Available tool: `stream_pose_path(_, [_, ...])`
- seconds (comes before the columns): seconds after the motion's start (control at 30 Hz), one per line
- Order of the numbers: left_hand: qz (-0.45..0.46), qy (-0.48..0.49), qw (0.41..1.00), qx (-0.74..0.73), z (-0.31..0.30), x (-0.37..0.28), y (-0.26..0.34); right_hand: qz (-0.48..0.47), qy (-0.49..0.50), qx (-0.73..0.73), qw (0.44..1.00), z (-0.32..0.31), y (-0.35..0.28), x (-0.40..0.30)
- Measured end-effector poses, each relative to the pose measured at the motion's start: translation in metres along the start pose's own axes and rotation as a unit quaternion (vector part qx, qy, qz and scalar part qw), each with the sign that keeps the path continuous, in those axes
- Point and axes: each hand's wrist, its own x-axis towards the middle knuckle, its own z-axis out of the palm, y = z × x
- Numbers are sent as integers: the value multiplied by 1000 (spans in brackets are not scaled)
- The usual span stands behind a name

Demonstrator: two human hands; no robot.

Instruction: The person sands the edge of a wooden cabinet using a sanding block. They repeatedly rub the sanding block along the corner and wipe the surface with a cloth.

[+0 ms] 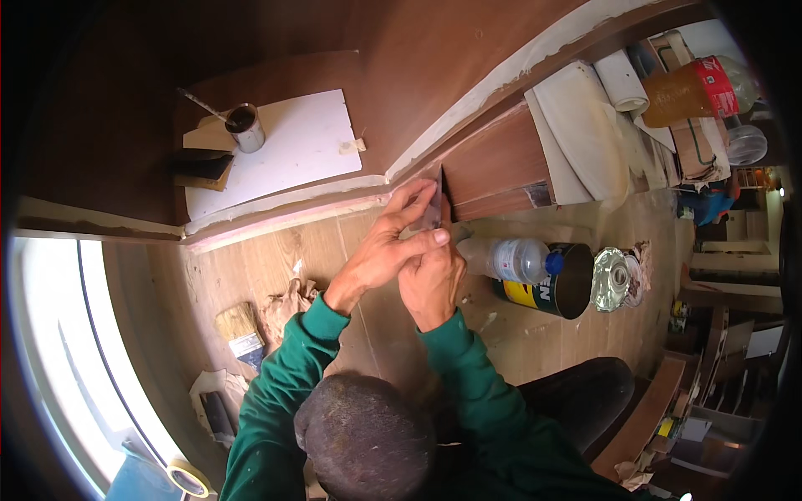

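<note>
Both hands meet at a brown wooden panel edge beside the corner of a cabinet-like structure. My right hand (432, 278) is closed around the lower end of a thin flat scraper (431, 213), whose tip touches the brown trim. My left hand (376, 244) has its fingers along the blade and its thumb laid over the right hand. The scraper's handle is hidden by the fingers. Whitish filler (351, 183) runs along the joint to the left of the tip. To the right stands the brown wooden panel (495, 160).
A small can (252, 134) with a stick in it stands on white card (301, 138). A plastic bottle (514, 260) and large tin (573, 282) are right of my hands. A paintbrush (241, 332) and crumpled paper (288, 307) lie left; masking tape (188, 479) is lower left.
</note>
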Motion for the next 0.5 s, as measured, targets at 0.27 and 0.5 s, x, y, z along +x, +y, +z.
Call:
stream_pose_path(0.27, [134, 50, 968, 205, 12, -11, 52, -80, 37, 35, 995, -8, -8, -10])
stream_pose_path(0.5, [133, 126, 914, 363, 18, 9, 63, -107, 54, 58, 991, 17, 4, 20])
